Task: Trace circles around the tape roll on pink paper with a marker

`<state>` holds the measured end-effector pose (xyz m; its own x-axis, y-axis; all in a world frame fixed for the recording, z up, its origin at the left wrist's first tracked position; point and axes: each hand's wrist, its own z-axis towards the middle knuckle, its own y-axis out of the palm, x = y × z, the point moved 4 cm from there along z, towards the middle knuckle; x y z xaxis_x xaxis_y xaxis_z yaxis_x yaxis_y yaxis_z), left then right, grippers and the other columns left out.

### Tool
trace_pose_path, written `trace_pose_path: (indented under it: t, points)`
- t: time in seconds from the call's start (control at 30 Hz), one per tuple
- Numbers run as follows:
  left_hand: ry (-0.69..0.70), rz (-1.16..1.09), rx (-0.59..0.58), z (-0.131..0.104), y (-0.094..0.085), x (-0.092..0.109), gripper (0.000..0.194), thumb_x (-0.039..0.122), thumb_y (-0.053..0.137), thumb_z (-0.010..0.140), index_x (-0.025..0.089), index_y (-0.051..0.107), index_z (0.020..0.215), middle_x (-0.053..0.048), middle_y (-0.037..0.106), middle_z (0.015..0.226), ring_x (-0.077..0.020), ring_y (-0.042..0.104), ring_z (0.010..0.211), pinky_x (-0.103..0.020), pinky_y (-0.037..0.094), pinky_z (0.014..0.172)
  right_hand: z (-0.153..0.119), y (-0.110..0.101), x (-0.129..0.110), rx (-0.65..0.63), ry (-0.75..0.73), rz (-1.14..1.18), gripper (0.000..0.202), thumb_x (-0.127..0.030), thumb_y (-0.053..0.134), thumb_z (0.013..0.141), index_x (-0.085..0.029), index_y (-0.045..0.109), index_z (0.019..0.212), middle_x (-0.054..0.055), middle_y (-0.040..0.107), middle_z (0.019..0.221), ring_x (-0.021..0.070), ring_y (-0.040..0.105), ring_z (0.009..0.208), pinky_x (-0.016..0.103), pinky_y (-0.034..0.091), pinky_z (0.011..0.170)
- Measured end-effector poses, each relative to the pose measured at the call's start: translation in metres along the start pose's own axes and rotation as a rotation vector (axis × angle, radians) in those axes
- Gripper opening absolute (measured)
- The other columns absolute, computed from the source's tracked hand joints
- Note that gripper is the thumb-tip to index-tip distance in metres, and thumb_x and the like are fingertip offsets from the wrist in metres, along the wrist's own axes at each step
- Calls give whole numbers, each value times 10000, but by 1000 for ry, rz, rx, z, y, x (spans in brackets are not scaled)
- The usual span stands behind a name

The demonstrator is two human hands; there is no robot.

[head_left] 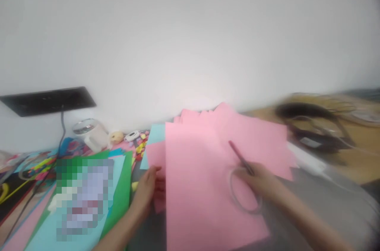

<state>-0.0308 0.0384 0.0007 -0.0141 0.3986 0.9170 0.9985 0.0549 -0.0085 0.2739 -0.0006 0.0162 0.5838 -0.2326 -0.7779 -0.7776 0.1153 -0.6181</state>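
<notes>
A large pink paper sheet (196, 187) fills the middle of the view, overlapping more pink sheets (255, 136) behind it. My left hand (152, 185) is at its left edge, fingers curled round the paper. My right hand (255, 179) is over the sheet's right part, its fingers closed on a dark reddish pen (237, 152). Below those fingers shows a pale ring-shaped thing (234, 195), blurred; whether the hand also holds it is unclear.
Green paper (123, 191) and light blue paper (115, 187) lie at the left, partly pixelated. Small toys and a white device (96, 136) stand near the wall. Black headphones (314, 128) rest on the wooden surface at the right; a cable (63, 128) hangs at the left.
</notes>
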Motion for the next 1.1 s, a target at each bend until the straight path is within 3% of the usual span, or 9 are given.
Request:
trace_pose_path:
  t: [0.13,0.33,0.43,0.5,0.6,0.73,0.9,1.0,1.1]
  points:
    - [88,246,-6,-16,-20,-3,651,367,618,683,191,339,1244,15,605,696,-127,529,387,-221,399,342,-17,35,-7,-170,-53,-60,127,-256,481,683,-183,571,633,6,610,621,182,553,607,249,395,546]
    - [355,606,174,-31,-36,-21,486,335,375,851,187,297,1307,-44,617,833,-159,579,494,-266,461,423,-38,42,3,-206,-46,-13,115,-217,538,663,-226,650,688,15,677,662,189,610,584,234,402,486]
    - [744,1048,141,-46,-26,-23,391,286,423,858,237,446,1245,-111,575,1124,-228,637,830,-316,526,601,-47,39,10,-193,12,27,98,-237,591,639,-238,663,706,0,634,523,156,557,412,224,359,391]
    - [1076,1295,-1,-59,-9,-31,423,229,499,822,268,478,1243,-105,511,1272,-298,527,1106,-392,509,790,-51,32,9,-197,41,15,77,-253,613,631,-249,660,693,-8,597,450,150,525,352,229,347,360]
    - [1353,1481,-191,-72,9,-50,579,290,615,756,252,423,1301,-117,453,1352,-377,349,1257,-509,423,911,-46,15,-8,-183,49,-28,60,-281,602,667,-244,618,623,-17,543,380,154,514,331,240,366,362]
    - [1413,1597,-221,-77,18,-68,605,396,643,728,217,449,1272,-152,506,1295,-396,450,1169,-522,431,871,-23,22,-48,-182,4,131,204,-332,526,768,-193,561,624,-4,581,445,147,562,379,234,429,396]
    - [1429,1608,-181,-84,16,-71,554,436,611,756,250,461,1257,-122,534,1270,-361,493,1129,-486,421,879,3,95,-88,-407,-111,336,252,-313,488,798,-147,568,627,48,638,591,149,611,473,253,485,470]
    - [1440,1579,-194,-85,16,-67,530,467,600,762,232,490,1224,-120,563,1227,-341,519,1095,-456,443,860,12,119,-95,-333,-191,286,244,-267,510,759,-172,493,535,3,566,530,141,557,493,245,434,489]
    - [1423,1512,-138,-82,18,-58,339,329,538,830,158,555,1123,-136,634,1062,-290,592,966,-384,501,763,17,120,-92,-165,-203,296,250,-330,482,782,-185,478,578,-4,549,595,150,530,586,247,408,543]
